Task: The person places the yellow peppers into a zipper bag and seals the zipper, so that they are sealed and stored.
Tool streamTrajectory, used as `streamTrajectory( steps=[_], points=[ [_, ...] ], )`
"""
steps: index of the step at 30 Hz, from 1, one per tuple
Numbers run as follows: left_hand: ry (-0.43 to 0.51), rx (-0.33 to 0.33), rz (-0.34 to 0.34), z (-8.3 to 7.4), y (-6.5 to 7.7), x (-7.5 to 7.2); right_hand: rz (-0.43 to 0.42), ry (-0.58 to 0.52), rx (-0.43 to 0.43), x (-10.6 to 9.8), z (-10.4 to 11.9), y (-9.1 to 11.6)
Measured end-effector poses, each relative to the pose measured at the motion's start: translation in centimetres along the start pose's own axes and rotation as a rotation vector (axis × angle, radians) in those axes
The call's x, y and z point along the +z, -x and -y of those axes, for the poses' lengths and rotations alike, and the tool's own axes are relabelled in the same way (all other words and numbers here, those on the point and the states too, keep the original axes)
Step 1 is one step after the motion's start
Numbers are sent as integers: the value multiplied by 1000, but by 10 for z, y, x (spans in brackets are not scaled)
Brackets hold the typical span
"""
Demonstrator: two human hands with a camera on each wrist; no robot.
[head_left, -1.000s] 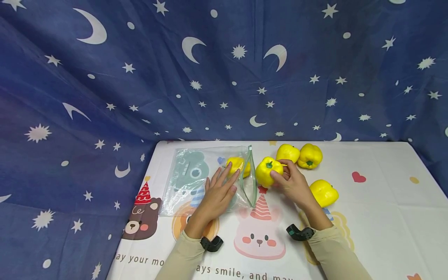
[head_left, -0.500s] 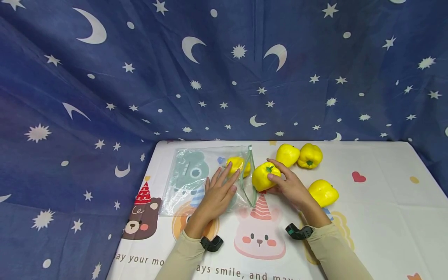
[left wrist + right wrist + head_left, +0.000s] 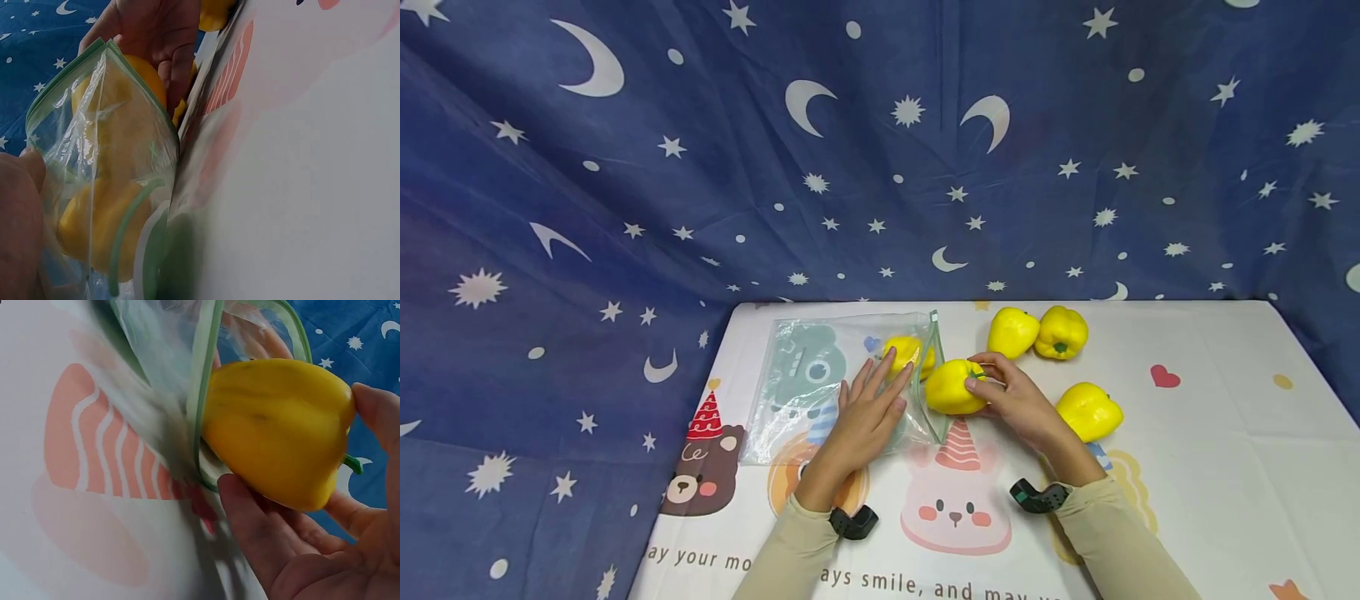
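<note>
A clear zip bag (image 3: 790, 433) with a green-edged mouth lies on the left of the table, its mouth facing right and gaping. Inside it, near the mouth, is one yellow bell pepper (image 3: 904, 352). My left hand (image 3: 867, 417) rests on top of the bag with straight, spread fingers. My right hand (image 3: 1018, 404) grips a second yellow bell pepper (image 3: 281, 431) around its stem end. The blunt end of that pepper sits in the bag's mouth, with the green stem turned right. In the left wrist view the bag's film (image 3: 94, 144) partly covers both peppers.
Two more yellow peppers stand together at the back, one (image 3: 1013, 333) beside the other (image 3: 1061, 332). Another pepper (image 3: 1090, 412) lies right of my right forearm. A printed white cloth (image 3: 1217, 467) covers the table; a blue starry curtain (image 3: 865, 150) hangs behind and at the left.
My right hand has moved left and slightly nearer, tipping the pepper so its stem points right, and has brought it into the bag's mouth. My left hand has stayed on the bag.
</note>
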State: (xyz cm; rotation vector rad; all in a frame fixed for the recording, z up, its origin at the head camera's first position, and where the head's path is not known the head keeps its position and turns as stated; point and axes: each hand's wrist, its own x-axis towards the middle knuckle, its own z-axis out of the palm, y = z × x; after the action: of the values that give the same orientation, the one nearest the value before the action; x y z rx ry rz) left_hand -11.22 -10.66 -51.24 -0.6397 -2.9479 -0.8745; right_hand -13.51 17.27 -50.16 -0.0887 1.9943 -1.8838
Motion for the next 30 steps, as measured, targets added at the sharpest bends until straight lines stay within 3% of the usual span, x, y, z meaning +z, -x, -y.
streamTrajectory(
  steps=[12, 24, 30],
  points=[
    [14, 10, -12, 0, 0, 1, 38, 54, 22, 3, -11, -2],
    [5, 2, 0, 0, 0, 1, -149, 99, 57, -1, -10, 2],
    [9, -2, 1, 0, 0, 2, -183, 212, -15, 1, -11, 0]
  ],
)
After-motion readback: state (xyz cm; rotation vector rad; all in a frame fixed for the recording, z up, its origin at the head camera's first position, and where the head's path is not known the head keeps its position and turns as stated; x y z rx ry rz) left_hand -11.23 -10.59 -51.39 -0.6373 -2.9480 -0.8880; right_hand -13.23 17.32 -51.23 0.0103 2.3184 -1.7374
